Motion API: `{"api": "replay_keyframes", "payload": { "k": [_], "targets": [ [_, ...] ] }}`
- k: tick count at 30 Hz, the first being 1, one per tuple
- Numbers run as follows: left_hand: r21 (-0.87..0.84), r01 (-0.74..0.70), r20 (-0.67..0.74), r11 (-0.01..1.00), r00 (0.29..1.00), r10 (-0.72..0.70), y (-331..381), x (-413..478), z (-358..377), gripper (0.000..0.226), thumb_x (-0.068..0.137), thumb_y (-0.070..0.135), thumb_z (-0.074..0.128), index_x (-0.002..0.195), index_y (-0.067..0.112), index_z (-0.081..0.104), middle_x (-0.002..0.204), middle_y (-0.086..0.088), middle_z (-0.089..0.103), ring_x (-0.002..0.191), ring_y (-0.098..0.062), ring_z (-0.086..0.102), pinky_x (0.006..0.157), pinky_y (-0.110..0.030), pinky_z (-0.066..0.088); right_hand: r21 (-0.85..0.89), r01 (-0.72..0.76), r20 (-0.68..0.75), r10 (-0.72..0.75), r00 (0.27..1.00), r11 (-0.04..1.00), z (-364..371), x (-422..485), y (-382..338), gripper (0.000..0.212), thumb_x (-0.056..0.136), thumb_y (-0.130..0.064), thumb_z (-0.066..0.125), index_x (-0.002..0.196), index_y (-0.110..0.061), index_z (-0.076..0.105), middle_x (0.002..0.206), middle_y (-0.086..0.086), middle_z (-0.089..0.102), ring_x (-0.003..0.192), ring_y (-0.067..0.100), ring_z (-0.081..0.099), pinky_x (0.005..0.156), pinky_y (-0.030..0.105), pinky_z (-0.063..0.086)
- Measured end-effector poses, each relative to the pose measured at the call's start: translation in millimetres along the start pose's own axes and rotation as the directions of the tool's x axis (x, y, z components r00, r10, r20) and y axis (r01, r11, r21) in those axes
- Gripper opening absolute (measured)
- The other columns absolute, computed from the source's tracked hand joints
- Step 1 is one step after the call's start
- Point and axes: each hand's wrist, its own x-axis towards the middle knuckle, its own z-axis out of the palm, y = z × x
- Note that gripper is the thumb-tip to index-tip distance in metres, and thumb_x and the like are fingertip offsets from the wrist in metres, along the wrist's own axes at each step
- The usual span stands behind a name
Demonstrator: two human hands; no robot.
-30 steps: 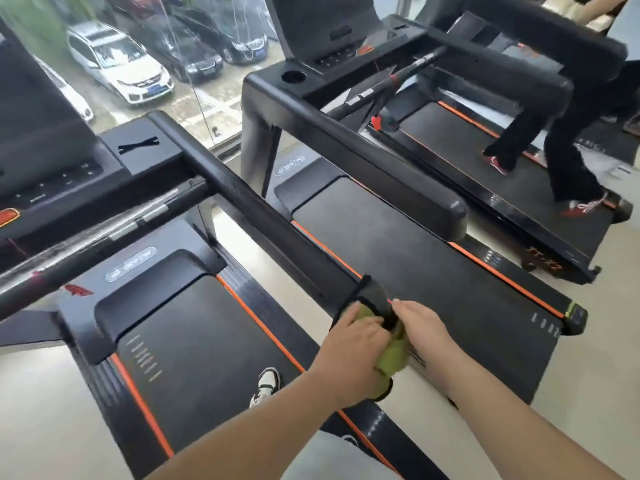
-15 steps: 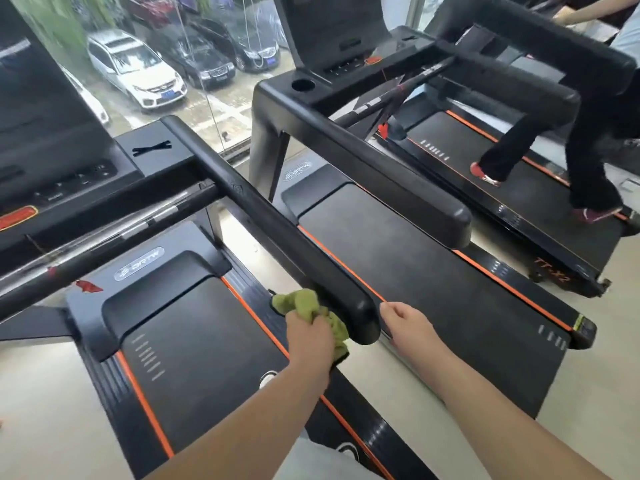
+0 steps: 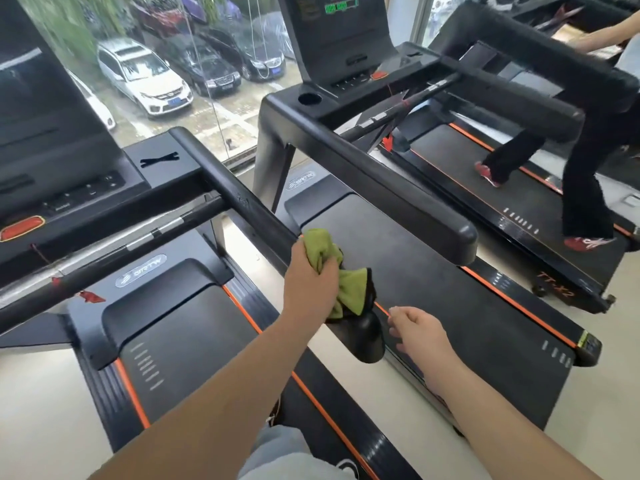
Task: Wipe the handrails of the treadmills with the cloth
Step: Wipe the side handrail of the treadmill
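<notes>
Head view: the cloth (image 3: 350,289), yellow-green with a dark edge, is crumpled and bunched over the black handrail (image 3: 242,199), close to its rounded end. The left hand (image 3: 311,275) grips the cloth, fingers curled round it against the rail. The right hand (image 3: 419,330) hangs just beside the rail's end, fingers loosely curled and holding nothing.

Cars outside, a walker
White car (image 3: 145,81) and dark car (image 3: 207,69) parked beyond the window (image 3: 242,109); black trousers (image 3: 581,188), red shoes (image 3: 587,242) at right.
</notes>
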Motion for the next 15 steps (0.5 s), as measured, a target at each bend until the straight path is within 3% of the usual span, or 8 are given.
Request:
{"api": "replay_keyframes", "payload": {
  "k": [2, 4, 6, 7, 9, 11, 13, 15],
  "targets": [
    [0.414, -0.106, 0.133, 0.904, 0.990, 0.055, -23, 15, -4, 0.036, 0.094, 0.027, 0.056, 0.129, 0.026, 0.049, 0.116, 0.001, 0.052, 0.100, -0.022, 0.059, 0.084, -0.037, 0.047, -0.006, 0.011, 0.005, -0.011, 1.000, 1.000, 4, -1, -6, 0.045, 0.088, -0.040, 0.054, 0.105, 0.002, 0.057, 0.092, 0.025, 0.055, 0.083, 0.041, 0.062, 0.096, 0.064, 0.050],
    [0.633, -0.207, 0.247, 0.746, 0.967, 0.059, -42, 16, -3, 0.056, 0.093, 0.030, 0.054, 0.146, 0.032, 0.038, 0.135, -0.002, 0.036, 0.116, -0.031, 0.050, 0.095, -0.044, 0.047, -0.014, 0.021, 0.022, -0.020, 1.000, 1.000, 8, 2, -9, 0.039, 0.094, -0.032, 0.054, 0.105, 0.005, 0.057, 0.082, 0.019, 0.049, 0.074, 0.019, 0.051, 0.082, 0.052, 0.057],
    [0.643, -0.286, 0.302, 0.710, 0.947, 0.108, -48, 4, 4, 0.056, 0.091, 0.033, 0.056, 0.144, 0.032, 0.037, 0.135, -0.003, 0.031, 0.120, -0.031, 0.043, 0.096, -0.044, 0.048, -0.024, 0.045, 0.030, -0.045, 0.999, 0.999, 12, 8, -10, 0.033, 0.097, -0.027, 0.054, 0.099, 0.005, 0.060, 0.077, 0.006, 0.050, 0.070, 0.009, 0.044, 0.068, 0.029, 0.046],
    [0.657, -0.375, 0.368, 0.655, 0.917, 0.156, -45, -5, 10, 0.054, 0.090, 0.037, 0.058, 0.140, 0.031, 0.039, 0.134, -0.004, 0.031, 0.120, -0.031, 0.041, 0.093, -0.044, 0.050, -0.033, 0.059, 0.027, -0.058, 0.998, 0.998, 12, 12, -12, 0.030, 0.099, -0.025, 0.054, 0.094, 0.004, 0.063, 0.076, 0.002, 0.053, 0.065, 0.009, 0.044, 0.061, 0.024, 0.042],
    [0.648, -0.581, 0.552, 0.492, 0.804, 0.222, -41, -26, 20, 0.056, 0.087, 0.048, 0.060, 0.137, 0.030, 0.040, 0.134, -0.004, 0.032, 0.119, -0.030, 0.039, 0.086, -0.043, 0.051, -0.068, 0.087, 0.015, -0.086, 0.996, 0.994, 12, 19, -16, 0.030, 0.102, -0.023, 0.054, 0.088, 0.002, 0.065, 0.074, 0.002, 0.056, 0.063, 0.012, 0.046, 0.051, 0.018, 0.038],
    [0.617, -0.668, 0.651, 0.416, 0.730, 0.208, -41, -24, 22, 0.061, 0.086, 0.054, 0.060, 0.139, 0.032, 0.039, 0.133, -0.003, 0.033, 0.117, -0.029, 0.041, 0.083, -0.041, 0.052, -0.102, 0.092, 0.002, -0.092, 0.996, 0.991, 10, 24, -23, 0.033, 0.103, -0.025, 0.053, 0.087, 0.003, 0.063, 0.074, 0.002, 0.056, 0.066, 0.016, 0.046, 0.050, 0.020, 0.036],
    [0.648, -0.625, 0.612, 0.435, 0.768, 0.192, -43, 2, 11, 0.059, 0.088, 0.047, 0.061, 0.142, 0.037, 0.040, 0.131, 0.000, 0.035, 0.117, -0.026, 0.043, 0.083, -0.039, 0.050, -0.097, 0.124, 0.046, -0.120, 0.992, 0.988, 10, 26, -32, 0.025, 0.102, -0.030, 0.058, 0.092, -0.011, 0.069, 0.083, -0.004, 0.068, 0.073, 0.012, 0.058, 0.059, 0.018, 0.044],
    [0.697, -0.502, 0.483, 0.512, 0.856, 0.182, -42, 33, -4, 0.058, 0.088, 0.039, 0.060, 0.143, 0.040, 0.042, 0.127, 0.001, 0.037, 0.118, -0.024, 0.044, 0.084, -0.039, 0.049, -0.086, 0.148, 0.187, -0.130, 0.974, 0.985, 11, 26, -39, 0.008, 0.096, -0.037, 0.070, 0.101, -0.030, 0.070, 0.098, -0.016, 0.073, 0.083, -0.006, 0.067, 0.067, 0.010, 0.048]
  ]
}}
